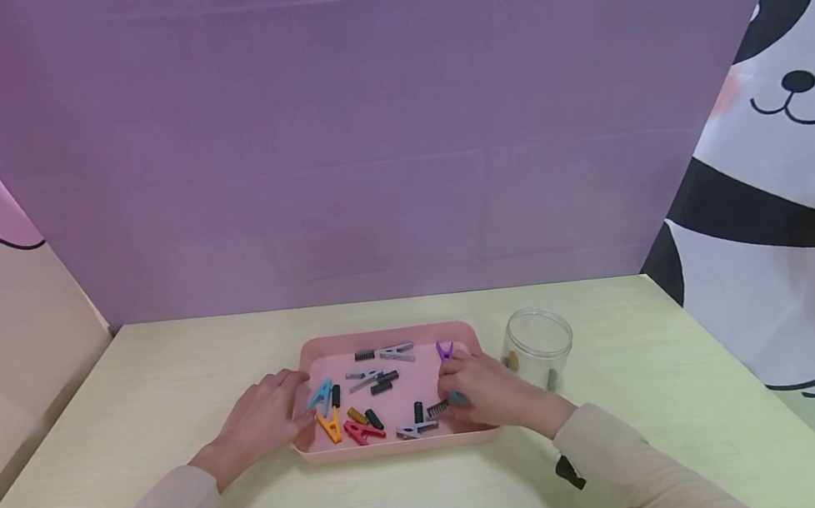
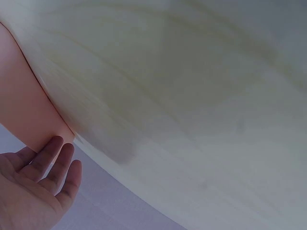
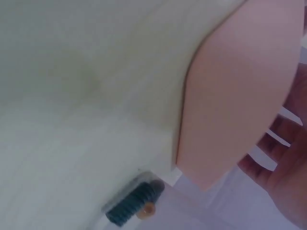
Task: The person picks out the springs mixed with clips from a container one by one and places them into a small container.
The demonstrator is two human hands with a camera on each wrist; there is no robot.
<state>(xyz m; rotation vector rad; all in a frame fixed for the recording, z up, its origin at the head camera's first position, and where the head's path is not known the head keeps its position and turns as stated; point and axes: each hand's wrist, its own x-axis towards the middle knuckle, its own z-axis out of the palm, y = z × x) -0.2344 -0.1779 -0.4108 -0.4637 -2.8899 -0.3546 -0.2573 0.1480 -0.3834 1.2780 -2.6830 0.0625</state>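
Note:
A shallow pink tray (image 1: 399,448) holds plastic clips and small coil springs. My left hand (image 1: 260,413) rests at the tray's left rim; in the left wrist view its fingers (image 2: 60,163) are loosely bent beside the wall. Over the tray's right side is my right hand (image 1: 491,387), fingers pointing down. A small blue piece (image 1: 457,398) shows by its thumb; whether it is pinched is hidden. Just beyond those fingers lies a purple clip (image 1: 445,352), and a dark spring (image 1: 437,408) is beside them. In the right wrist view the pink wall partly covers the fingers (image 3: 278,143).
Right of the tray stands a clear round jar (image 1: 539,348) with a few small pieces inside, among them a green spring (image 3: 132,203). A light blue clip (image 1: 321,396), yellow clip (image 1: 331,426) and red clip (image 1: 363,432) lie at the tray's left. Behind is a purple backdrop (image 1: 367,166).

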